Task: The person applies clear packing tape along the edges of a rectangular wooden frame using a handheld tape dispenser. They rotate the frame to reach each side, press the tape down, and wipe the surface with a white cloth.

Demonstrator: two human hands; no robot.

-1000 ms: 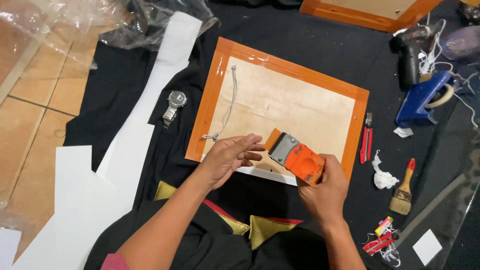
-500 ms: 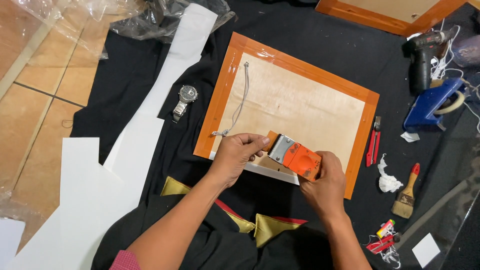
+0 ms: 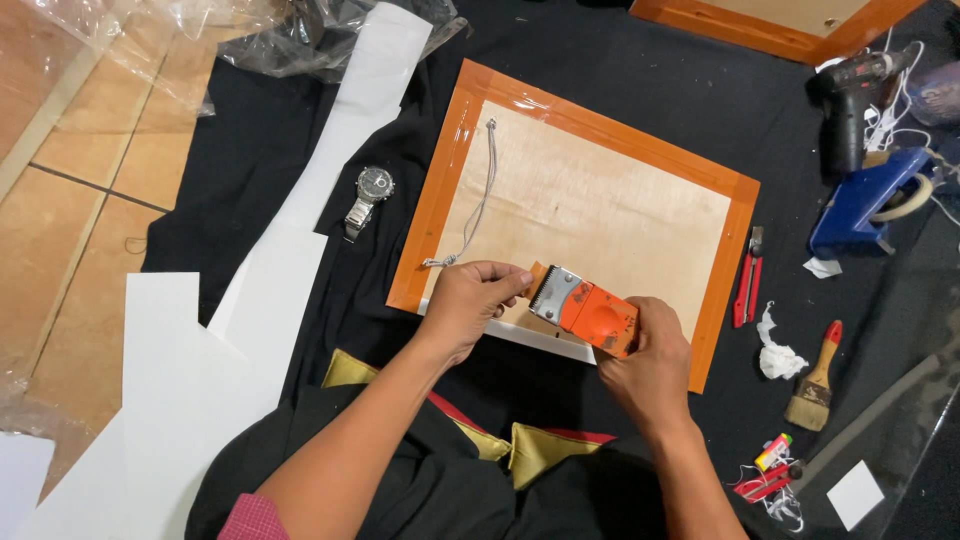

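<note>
A picture frame (image 3: 445, 190) lies face down on black cloth, its orange border around a pale wooden back with a short cord (image 3: 478, 205) on it. My right hand (image 3: 650, 365) grips an orange tape dispenser (image 3: 588, 308) at the frame's near edge, its toothed blade pointing left. My left hand (image 3: 472, 300) presses on the near edge of the frame, fingertips touching the brown tape end beside the blade.
A wristwatch (image 3: 367, 198) lies left of the frame, with white paper strips (image 3: 260, 300) beyond it. On the right are a red cutter (image 3: 746, 288), a paintbrush (image 3: 814, 382), crumpled tissue (image 3: 775, 352), a blue tape dispenser (image 3: 865, 203) and a drill (image 3: 852, 100).
The view has shifted a little. The orange dispenser has moved slightly left along the near edge, and my left hand has closed in on the tape end.
</note>
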